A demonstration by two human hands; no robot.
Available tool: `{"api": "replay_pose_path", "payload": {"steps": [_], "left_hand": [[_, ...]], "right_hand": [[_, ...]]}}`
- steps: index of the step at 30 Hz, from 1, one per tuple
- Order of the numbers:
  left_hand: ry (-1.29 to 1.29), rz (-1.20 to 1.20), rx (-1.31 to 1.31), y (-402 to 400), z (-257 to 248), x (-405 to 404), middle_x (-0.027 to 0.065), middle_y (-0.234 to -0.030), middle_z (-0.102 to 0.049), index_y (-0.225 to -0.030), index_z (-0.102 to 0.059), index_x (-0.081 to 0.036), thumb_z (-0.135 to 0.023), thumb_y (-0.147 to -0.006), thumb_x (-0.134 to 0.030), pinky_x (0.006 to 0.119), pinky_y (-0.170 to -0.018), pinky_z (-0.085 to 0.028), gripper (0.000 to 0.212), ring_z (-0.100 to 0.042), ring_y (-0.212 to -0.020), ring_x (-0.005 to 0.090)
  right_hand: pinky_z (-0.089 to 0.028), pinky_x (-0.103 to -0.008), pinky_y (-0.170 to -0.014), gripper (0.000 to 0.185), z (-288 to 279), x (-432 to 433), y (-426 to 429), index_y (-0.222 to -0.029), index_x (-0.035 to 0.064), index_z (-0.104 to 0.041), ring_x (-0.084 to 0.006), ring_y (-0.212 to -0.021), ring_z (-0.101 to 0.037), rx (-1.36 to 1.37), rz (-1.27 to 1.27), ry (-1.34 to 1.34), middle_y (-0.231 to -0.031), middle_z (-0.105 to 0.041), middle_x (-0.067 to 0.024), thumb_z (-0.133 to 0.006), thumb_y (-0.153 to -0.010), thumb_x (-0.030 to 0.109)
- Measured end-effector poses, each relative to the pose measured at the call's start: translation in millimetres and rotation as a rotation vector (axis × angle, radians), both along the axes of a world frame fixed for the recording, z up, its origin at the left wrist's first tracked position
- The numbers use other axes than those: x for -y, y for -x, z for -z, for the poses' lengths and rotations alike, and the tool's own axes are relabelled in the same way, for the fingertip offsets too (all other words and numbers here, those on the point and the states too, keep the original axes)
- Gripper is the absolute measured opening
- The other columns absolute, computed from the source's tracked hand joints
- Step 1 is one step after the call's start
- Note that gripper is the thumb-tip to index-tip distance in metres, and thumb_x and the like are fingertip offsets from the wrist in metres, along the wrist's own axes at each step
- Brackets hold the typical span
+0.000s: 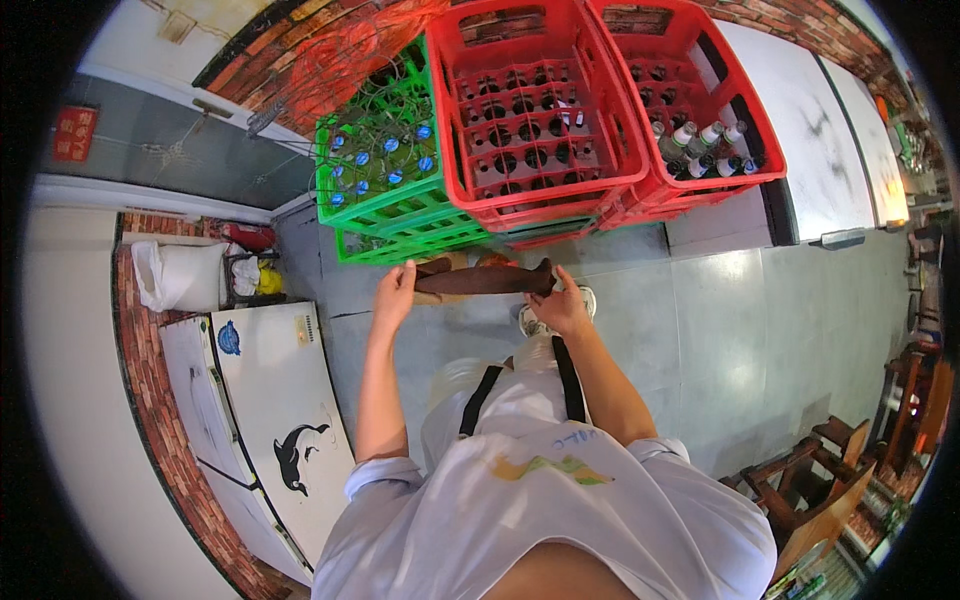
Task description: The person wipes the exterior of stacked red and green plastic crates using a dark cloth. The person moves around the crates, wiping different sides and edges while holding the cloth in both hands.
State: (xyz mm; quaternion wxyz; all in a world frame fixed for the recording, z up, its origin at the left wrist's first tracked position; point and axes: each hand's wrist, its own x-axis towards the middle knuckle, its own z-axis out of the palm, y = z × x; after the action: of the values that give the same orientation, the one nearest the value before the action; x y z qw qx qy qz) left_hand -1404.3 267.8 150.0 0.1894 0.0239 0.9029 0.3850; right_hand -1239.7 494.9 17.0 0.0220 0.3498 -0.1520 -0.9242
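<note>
A dark brown cloth [484,280] is stretched lengthwise between my two hands, in front of my legs. My left hand [393,297] pinches its left end, thumb on top. At the opposite end, where the cloth bunches up, my right hand [562,306] grips it with its fingers. Behind the cloth, a tan surface [442,298], perhaps cardboard, shows partly on the floor; the cloth hides the rest. Just beyond stand a green plastic bottle crate [401,196] holding capped bottles and a red plastic crate [551,201] with divided cells.
A second red crate [705,184] holds several glass bottles. White chest freezers stand at right [806,142] and lower left [262,390]. A white sack [180,274] leans by the left wall. Wooden chairs [814,480] are at lower right. Orange netting [337,71] lies behind the green crate.
</note>
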Motion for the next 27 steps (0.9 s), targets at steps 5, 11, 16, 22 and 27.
{"api": "replay_pose_path", "payload": {"steps": [5, 11, 16, 22, 27], "left_hand": [[-0.076, -0.057, -0.061, -4, 22, -11, 0.0037, -0.065, -0.047, -0.074, -0.05, 0.0, -0.047, -0.091, -0.037, 0.031, -0.062, -0.038, 0.041, -0.04, -0.065, 0.013], [-0.098, -0.006, -0.086, -12, 63, -7, 0.0062, -0.08, -0.051, -0.095, -0.046, -0.004, -0.06, -0.084, -0.031, 0.031, -0.065, -0.04, 0.033, -0.045, -0.07, 0.014], [-0.124, 0.326, -0.063, -37, 31, -38, 0.0147, -0.104, -0.057, -0.12, -0.042, -0.006, -0.077, -0.065, -0.023, 0.038, -0.082, -0.042, 0.068, -0.054, -0.097, 0.0289], [0.194, 0.547, 0.02, -42, 47, -61, 0.0159, -0.11, -0.053, -0.1, -0.061, -0.004, -0.077, -0.058, -0.01, 0.036, -0.087, -0.043, 0.045, -0.053, -0.102, 0.0309], [0.136, 0.611, -0.097, -56, 94, -73, 0.0159, -0.116, -0.049, -0.08, -0.066, 0.0, -0.074, -0.059, -0.015, 0.035, -0.084, -0.044, 0.027, -0.053, -0.101, 0.0302]], "right_hand": [[-0.037, -0.0363, -0.093, 0.042, -8, -10, -7, -0.114, 0.0052, -0.049, -0.0243, -0.104, -0.048, -0.04, -0.16, -0.237, -0.113, -0.053, -0.0096, -0.064, -0.081, 0.026], [-0.034, -0.0332, -0.092, 0.038, -15, -32, -19, -0.115, 0.0115, -0.052, -0.0183, -0.104, -0.048, -0.007, -0.127, -0.605, -0.112, -0.054, -0.0019, -0.061, -0.083, 0.03], [-0.031, -0.0315, -0.091, 0.036, -28, -42, -24, -0.113, 0.0139, -0.052, -0.015, -0.102, -0.048, 0.112, -0.037, -0.852, -0.11, -0.055, 0.0012, -0.058, -0.084, 0.035], [-0.04, -0.0311, -0.08, 0.035, -18, -49, -46, -0.117, 0.0113, -0.05, -0.0161, -0.098, -0.049, 0.153, 0.078, -0.806, -0.107, -0.055, -0.0017, -0.051, -0.09, 0.034], [-0.043, -0.0323, -0.079, 0.034, 14, -51, -81, -0.115, 0.0121, -0.049, -0.0179, -0.096, -0.051, 0.316, 0.157, -0.481, -0.111, -0.054, -0.0034, -0.046, -0.091, 0.036]]}}
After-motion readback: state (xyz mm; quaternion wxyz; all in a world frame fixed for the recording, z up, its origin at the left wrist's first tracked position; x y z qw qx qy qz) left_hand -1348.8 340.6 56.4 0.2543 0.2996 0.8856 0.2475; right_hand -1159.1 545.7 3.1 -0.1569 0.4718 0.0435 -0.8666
